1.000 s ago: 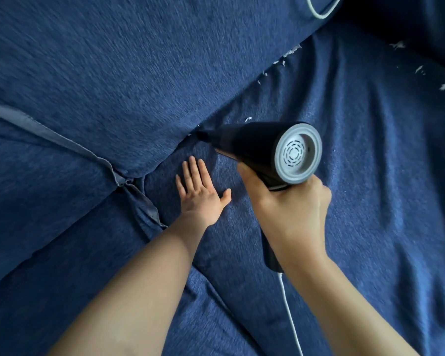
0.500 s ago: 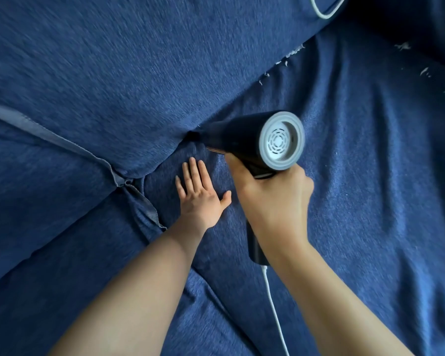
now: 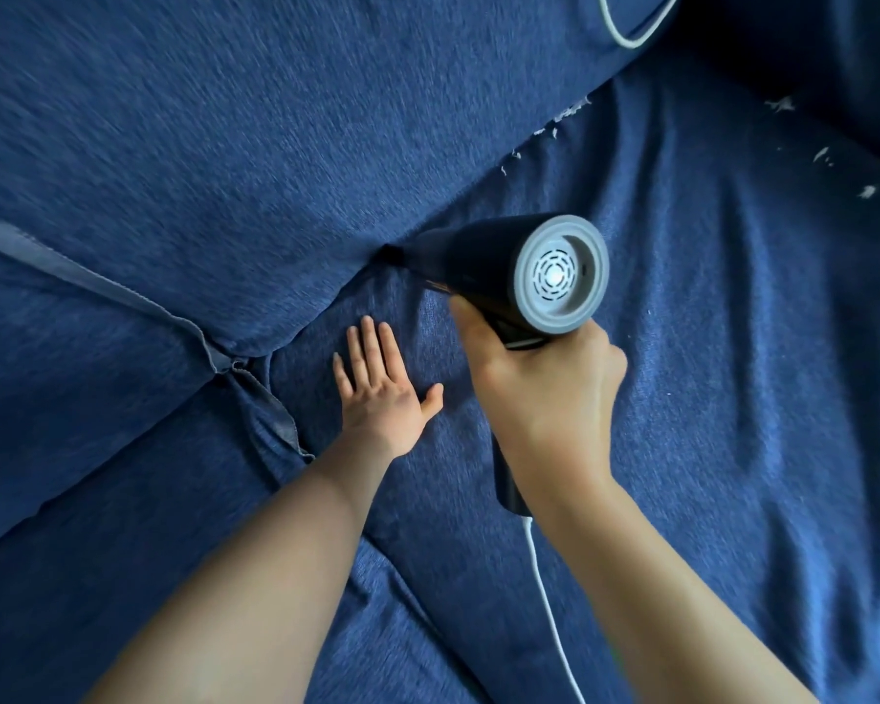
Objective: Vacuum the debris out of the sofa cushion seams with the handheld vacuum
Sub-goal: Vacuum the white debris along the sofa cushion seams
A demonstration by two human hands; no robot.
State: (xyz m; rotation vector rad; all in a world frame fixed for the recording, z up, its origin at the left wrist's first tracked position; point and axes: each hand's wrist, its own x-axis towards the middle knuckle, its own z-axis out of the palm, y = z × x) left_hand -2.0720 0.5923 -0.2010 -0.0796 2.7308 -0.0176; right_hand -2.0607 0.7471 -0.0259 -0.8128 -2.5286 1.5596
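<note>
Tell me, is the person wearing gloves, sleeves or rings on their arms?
No. The left hand and the right hand are both bare, with no gloves or rings that I can see. Both forearms are bare too: no sleeves, watch or bracelet show anywhere up to the picture's edge.

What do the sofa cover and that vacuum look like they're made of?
The sofa cover looks like soft woven blue fabric: matte, with a fine heathered texture and wrinkles. The handheld vacuum, gripped by the right hand, seems to be hard plastic: a smooth dark body and a matte grey end cap with moulded vent slots.
</note>
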